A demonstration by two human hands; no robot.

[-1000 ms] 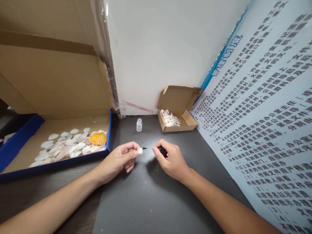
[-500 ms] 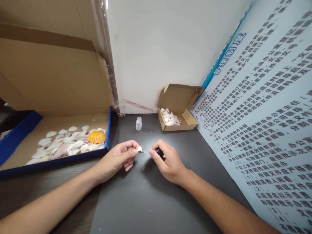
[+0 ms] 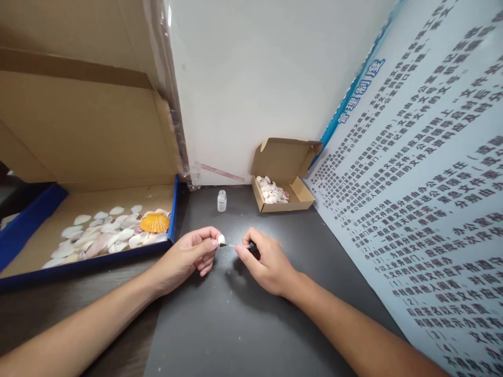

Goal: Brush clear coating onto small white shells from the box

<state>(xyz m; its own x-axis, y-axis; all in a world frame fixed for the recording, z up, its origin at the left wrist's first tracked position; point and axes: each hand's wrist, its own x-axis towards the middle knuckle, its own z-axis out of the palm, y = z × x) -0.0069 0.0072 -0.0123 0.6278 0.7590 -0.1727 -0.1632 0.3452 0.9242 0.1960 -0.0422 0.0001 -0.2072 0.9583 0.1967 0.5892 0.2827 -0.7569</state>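
Observation:
A small white seashell (image 3: 221,239) is pinched between the thumb and forefinger of my left hand (image 3: 198,250). My right hand (image 3: 264,262) is closed on a thin brush with a black cap (image 3: 253,246) for a handle. The brush's dark tip (image 3: 222,245) meets the shell's lower edge, though I cannot tell how firmly it touches. Behind both hands a small clear bottle (image 3: 222,201) with a white label stands upright, its top uncapped.
To the left, a blue-edged cardboard box (image 3: 174,209) holds many pale shells and one orange scallop shell (image 3: 155,223). A smaller open cardboard box (image 3: 286,207) of shells stands at the back right. A white wall (image 3: 275,68) and a printed board (image 3: 432,209) border the dark tabletop (image 3: 220,335).
My right hand has shifted slightly left, and the brush's thin shaft now shows between the two hands. My left hand still grips the shell. The whole view has moved a little.

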